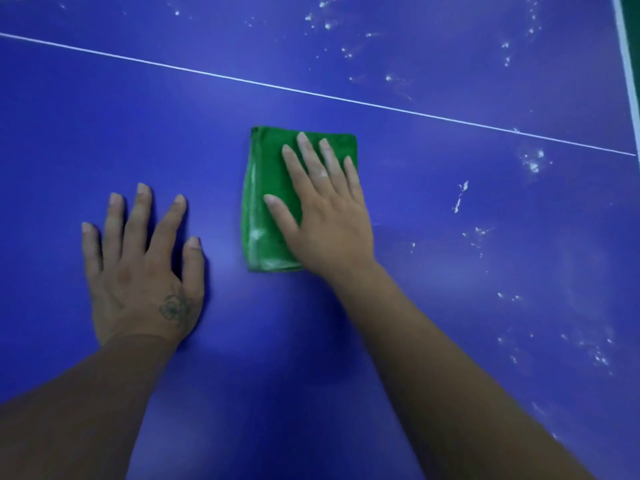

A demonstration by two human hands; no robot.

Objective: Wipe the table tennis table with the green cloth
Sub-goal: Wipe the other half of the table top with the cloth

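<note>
Where the two bare forearms come in from the near edge, the smooth blue table tennis table [242, 358] looks free of marks, which suggests the patch closest to the person is done. Just beyond, the left hand [142, 271] lies flat on the bare surface, fingers spread and straight, holding nothing; it seems only to brace. Slightly farther and to its right, the right hand [322, 216] presses palm-down on the folded rectangular green cloth [266, 188], fingers straight and laid over the cloth's right part, not curled round it. The cloth lies flat near the middle of the view, short of the thin white line [311, 93] crossing the surface; pale smears along its left and near edges suggest it has picked up residue. Right of the cloth lie scattered white specks [533, 162], and more white flecks [325, 26] dot the far side beyond the line, towards the white border stripe [627, 64]. By my judgement the left and near part is wiped; the right side and far strip are left.
</note>
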